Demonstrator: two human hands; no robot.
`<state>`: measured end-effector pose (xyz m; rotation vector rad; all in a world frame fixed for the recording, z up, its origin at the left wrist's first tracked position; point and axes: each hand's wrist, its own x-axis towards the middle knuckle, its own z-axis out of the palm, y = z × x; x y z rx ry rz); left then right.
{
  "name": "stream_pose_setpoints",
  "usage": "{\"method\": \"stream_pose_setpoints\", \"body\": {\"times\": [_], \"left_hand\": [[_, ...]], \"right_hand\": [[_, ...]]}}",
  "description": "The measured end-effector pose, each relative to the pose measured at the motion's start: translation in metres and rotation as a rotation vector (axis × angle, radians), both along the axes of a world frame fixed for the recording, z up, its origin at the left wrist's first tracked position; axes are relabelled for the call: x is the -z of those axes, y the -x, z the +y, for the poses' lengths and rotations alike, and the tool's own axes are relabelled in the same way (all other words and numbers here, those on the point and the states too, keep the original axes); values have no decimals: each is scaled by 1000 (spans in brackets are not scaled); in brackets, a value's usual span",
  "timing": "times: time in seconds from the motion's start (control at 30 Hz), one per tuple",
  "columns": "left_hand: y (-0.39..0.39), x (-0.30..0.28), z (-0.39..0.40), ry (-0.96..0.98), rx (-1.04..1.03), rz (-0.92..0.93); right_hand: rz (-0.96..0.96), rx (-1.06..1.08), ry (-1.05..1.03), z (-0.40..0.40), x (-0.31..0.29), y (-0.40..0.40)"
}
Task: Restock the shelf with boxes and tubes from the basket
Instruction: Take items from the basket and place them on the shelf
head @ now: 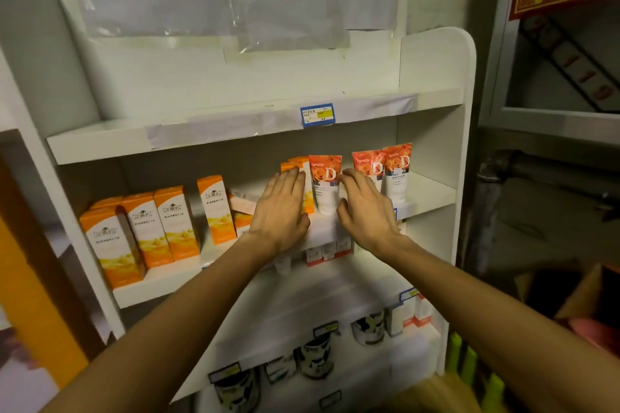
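Two spread hands, left (280, 208) and right (365, 211), flanking one of three red tubes (324, 183) beside five orange boxes (174, 223).

A single head-worn wide-angle camera looks forward and slightly down, close to the white shelf (255, 131), arms reaching in from below.

Three tubes (324, 184), seven orange boxes (174, 223).

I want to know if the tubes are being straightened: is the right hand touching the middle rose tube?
Cannot tell. In the head view the right hand overlaps the lower part of the middle rose tube, hiding any contact or gap behind the fingers.
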<state>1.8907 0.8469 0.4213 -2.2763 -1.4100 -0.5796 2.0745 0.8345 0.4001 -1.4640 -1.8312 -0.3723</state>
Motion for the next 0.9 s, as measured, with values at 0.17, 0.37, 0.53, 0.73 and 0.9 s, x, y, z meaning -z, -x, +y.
{"method": "stream_pose_setpoints", "body": {"times": [0.17,0.37,0.53,0.73,0.9], "left_hand": [[3,33,-20,57,-26,0],[-2,102,-44,159,23,20],[-11,189,-61,298,61,55],[-32,311,-80,492,106,92],[-46,401,-96,714,106,159]], "right_hand": [[11,-11,53,-32,49,-13],[-49,35,365,-70,127,-41],[-49,74,629,-98,210,-61],[-46,163,923,-130,324,-79],[-29,188,1139,-139,416,-88]]}}
